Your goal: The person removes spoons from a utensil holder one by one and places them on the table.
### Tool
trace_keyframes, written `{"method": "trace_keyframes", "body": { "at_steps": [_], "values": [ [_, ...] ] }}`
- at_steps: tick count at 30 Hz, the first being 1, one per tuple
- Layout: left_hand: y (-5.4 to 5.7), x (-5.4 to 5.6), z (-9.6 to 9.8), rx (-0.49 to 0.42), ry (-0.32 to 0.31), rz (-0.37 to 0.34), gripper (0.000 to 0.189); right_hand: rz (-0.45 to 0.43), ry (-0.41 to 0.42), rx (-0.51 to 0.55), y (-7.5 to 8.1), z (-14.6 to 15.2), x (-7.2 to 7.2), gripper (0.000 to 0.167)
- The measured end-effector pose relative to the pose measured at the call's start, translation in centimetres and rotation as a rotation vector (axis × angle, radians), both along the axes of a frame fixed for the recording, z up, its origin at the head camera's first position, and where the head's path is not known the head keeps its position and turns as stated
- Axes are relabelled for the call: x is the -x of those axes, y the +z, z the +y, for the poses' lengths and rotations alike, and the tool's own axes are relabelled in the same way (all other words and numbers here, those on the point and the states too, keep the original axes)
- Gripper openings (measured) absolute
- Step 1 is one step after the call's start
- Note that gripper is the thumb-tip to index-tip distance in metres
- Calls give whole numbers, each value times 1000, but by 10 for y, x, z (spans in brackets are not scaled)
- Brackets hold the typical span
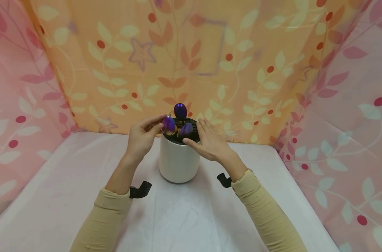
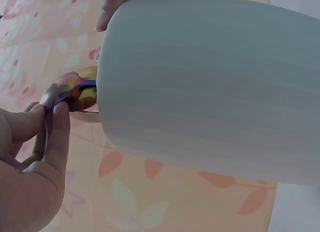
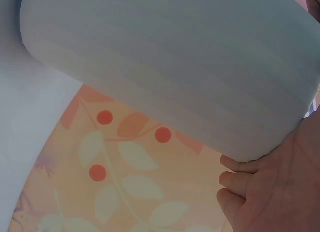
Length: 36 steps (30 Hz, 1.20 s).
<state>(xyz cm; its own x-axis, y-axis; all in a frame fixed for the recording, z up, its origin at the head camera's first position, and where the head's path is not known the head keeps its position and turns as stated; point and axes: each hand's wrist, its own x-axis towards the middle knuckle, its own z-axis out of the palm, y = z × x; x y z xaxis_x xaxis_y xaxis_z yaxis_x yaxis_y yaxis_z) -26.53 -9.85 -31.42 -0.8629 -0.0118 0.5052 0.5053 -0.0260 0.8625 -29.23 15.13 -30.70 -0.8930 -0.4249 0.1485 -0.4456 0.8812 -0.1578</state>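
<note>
A white cylindrical utensil holder [image 1: 179,162] with a black slotted top [image 1: 193,126] stands upright on the table. Shiny purple spoons rise from its slots: one spoon [image 1: 180,111] at the back, another [image 1: 186,130] at the front. My left hand [image 1: 142,138] pinches the bowl of a purple-gold spoon [image 1: 169,125] between thumb and fingers at the left of the rim. In the left wrist view that spoon's lower part passes behind the holder's edge. On the opposite side, my right hand [image 1: 210,141] rests against the rim, fingers extended and thumb along the front.
A white cloth [image 1: 181,220] covers the table. An orange leaf-patterned curtain [image 1: 191,63] hangs close behind the holder, with pink curtains [image 1: 345,115] at both sides. Black curved pieces [image 1: 141,190] stick out from both wrists.
</note>
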Motion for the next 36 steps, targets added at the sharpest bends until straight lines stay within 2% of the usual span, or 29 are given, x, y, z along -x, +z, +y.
{"method": "trace_keyframes", "body": {
  "at_steps": [6, 14, 24, 27, 36],
  "values": [
    [7, -4, 0, -16, -18, -29, 32, -17, -14, 1, -1, 0, -1, 110],
    [24, -10, -2, -42, -2, 6, 31, -14, -4, 13, -2, 1, -1, 112],
    [45, -26, -16, -178, -15, 108, 30, -19, 8, 21, -8, -1, -2, 112],
    [52, -29, -22, -227, -36, 127, 29, -25, 2, 23, -9, -1, -3, 112],
    [76, -41, -46, -381, -20, 203, 28, -29, 2, 35, -1, 0, 0, 113]
  ]
}}
